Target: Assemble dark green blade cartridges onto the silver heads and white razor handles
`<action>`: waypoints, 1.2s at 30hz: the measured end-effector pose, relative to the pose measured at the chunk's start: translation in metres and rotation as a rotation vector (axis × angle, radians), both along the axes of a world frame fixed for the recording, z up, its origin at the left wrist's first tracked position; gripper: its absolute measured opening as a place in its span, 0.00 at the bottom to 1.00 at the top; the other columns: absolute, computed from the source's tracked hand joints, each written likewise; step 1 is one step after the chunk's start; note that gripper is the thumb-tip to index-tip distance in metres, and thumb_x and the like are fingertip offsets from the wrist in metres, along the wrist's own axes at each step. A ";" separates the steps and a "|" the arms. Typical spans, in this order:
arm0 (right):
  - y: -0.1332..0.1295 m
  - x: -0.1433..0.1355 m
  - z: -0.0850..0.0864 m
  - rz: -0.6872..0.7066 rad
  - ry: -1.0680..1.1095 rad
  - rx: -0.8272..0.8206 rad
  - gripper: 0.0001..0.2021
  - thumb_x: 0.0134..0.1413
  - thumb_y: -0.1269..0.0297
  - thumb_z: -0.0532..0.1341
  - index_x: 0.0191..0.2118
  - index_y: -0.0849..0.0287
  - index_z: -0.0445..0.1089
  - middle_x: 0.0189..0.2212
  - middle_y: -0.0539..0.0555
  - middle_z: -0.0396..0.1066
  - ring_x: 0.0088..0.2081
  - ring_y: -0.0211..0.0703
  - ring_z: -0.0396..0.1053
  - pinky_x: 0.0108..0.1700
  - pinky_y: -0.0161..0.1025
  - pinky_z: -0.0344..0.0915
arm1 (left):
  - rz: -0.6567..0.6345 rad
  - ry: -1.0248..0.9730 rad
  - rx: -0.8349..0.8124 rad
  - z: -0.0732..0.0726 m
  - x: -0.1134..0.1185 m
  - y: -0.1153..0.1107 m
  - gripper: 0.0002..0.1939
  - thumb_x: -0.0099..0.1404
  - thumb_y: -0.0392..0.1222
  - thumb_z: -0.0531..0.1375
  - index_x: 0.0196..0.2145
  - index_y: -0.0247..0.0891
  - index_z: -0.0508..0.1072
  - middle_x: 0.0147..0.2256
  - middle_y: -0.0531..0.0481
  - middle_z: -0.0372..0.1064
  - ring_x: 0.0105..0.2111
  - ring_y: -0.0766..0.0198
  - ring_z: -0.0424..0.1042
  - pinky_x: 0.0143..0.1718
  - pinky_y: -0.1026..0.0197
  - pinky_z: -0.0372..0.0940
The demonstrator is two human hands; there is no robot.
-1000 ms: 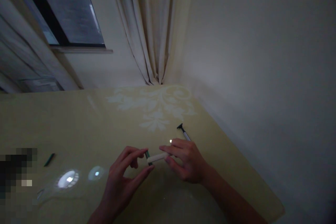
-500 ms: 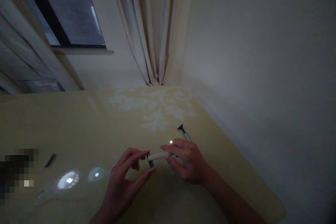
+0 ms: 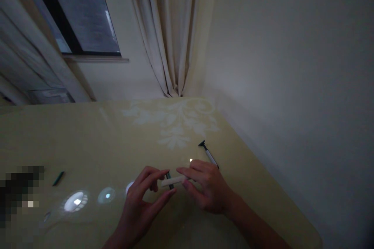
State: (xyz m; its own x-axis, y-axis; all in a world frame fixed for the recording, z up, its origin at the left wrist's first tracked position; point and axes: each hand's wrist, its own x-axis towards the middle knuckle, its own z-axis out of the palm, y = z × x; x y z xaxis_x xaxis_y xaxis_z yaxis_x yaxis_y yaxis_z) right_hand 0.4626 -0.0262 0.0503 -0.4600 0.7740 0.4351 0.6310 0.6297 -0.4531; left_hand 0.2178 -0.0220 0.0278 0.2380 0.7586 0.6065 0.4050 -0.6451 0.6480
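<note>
My left hand (image 3: pixel 146 198) pinches a small dark-green bar, like a razor head (image 3: pixel 171 186), by its two ends between thumb and index finger. A flat pale stick (image 3: pixel 173 180) lies across the bar's middle, its tip reaching a little past it to the left. My right hand (image 3: pixel 206 184) grips the other end of this stick between thumb and fingers; that end is hidden. Just beyond my right hand, a razor (image 3: pixel 209 155) with a black head and grey handle rests on the table.
A second small dark-green piece (image 3: pixel 59 178) lies on the glossy yellowish table (image 3: pixel 87 136) at the left. A blurred dark patch (image 3: pixel 20 186) covers the left edge. A wall (image 3: pixel 277 85) runs along the table's right side, and a curtain (image 3: pixel 172 39) hangs behind it.
The pale stick has slid across the bar, so its tip now sticks out to the left of it. Both hands appear slightly lower, and the view has shifted a little.
</note>
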 end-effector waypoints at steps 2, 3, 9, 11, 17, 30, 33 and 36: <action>0.000 0.000 0.000 -0.026 0.016 -0.015 0.19 0.73 0.58 0.56 0.56 0.62 0.80 0.36 0.58 0.76 0.36 0.47 0.73 0.38 0.41 0.64 | 0.002 -0.009 -0.007 -0.001 0.000 0.000 0.16 0.69 0.48 0.70 0.53 0.46 0.80 0.35 0.53 0.72 0.28 0.66 0.73 0.31 0.64 0.72; 0.001 0.000 0.000 -0.032 0.023 -0.020 0.20 0.74 0.58 0.56 0.56 0.62 0.80 0.36 0.58 0.76 0.36 0.46 0.72 0.38 0.41 0.64 | 0.001 -0.010 -0.011 -0.001 0.000 0.000 0.16 0.69 0.47 0.70 0.53 0.46 0.80 0.35 0.53 0.73 0.28 0.66 0.73 0.31 0.64 0.72; 0.002 0.001 -0.001 -0.008 -0.003 0.002 0.19 0.73 0.58 0.56 0.56 0.61 0.79 0.35 0.57 0.75 0.36 0.46 0.72 0.37 0.41 0.64 | -0.010 -0.007 -0.031 -0.005 0.001 0.000 0.16 0.70 0.48 0.70 0.53 0.47 0.80 0.36 0.53 0.72 0.29 0.65 0.73 0.31 0.64 0.72; 0.003 0.002 -0.001 -0.041 0.011 -0.008 0.19 0.74 0.58 0.56 0.57 0.61 0.79 0.36 0.58 0.76 0.36 0.47 0.73 0.39 0.41 0.65 | -0.002 -0.008 -0.023 -0.005 0.001 0.000 0.16 0.69 0.47 0.70 0.53 0.47 0.80 0.36 0.53 0.72 0.29 0.65 0.72 0.31 0.63 0.72; 0.002 0.002 -0.002 -0.004 -0.007 -0.010 0.19 0.73 0.58 0.56 0.57 0.61 0.79 0.36 0.57 0.76 0.36 0.47 0.72 0.38 0.42 0.65 | -0.019 0.006 -0.009 -0.004 0.000 0.001 0.17 0.69 0.46 0.70 0.54 0.46 0.79 0.36 0.53 0.72 0.29 0.65 0.73 0.31 0.64 0.72; 0.005 0.006 -0.003 -0.072 -0.008 0.031 0.19 0.73 0.58 0.56 0.56 0.61 0.79 0.35 0.57 0.75 0.36 0.47 0.73 0.38 0.42 0.66 | -0.002 -0.008 -0.014 -0.007 0.000 0.002 0.17 0.68 0.46 0.71 0.54 0.47 0.79 0.35 0.53 0.72 0.27 0.65 0.72 0.31 0.63 0.72; 0.004 0.005 -0.003 -0.035 -0.017 0.028 0.18 0.72 0.59 0.57 0.56 0.60 0.79 0.36 0.57 0.76 0.36 0.47 0.73 0.38 0.42 0.66 | -0.003 -0.006 -0.016 -0.006 0.001 0.002 0.17 0.68 0.46 0.71 0.53 0.47 0.80 0.34 0.53 0.72 0.28 0.65 0.73 0.31 0.63 0.73; 0.004 0.004 -0.003 -0.046 -0.007 0.040 0.19 0.72 0.59 0.57 0.56 0.61 0.79 0.36 0.57 0.76 0.36 0.47 0.73 0.38 0.42 0.67 | -0.006 -0.018 -0.017 -0.005 0.002 0.001 0.16 0.68 0.45 0.71 0.53 0.47 0.80 0.35 0.53 0.73 0.28 0.65 0.73 0.31 0.63 0.73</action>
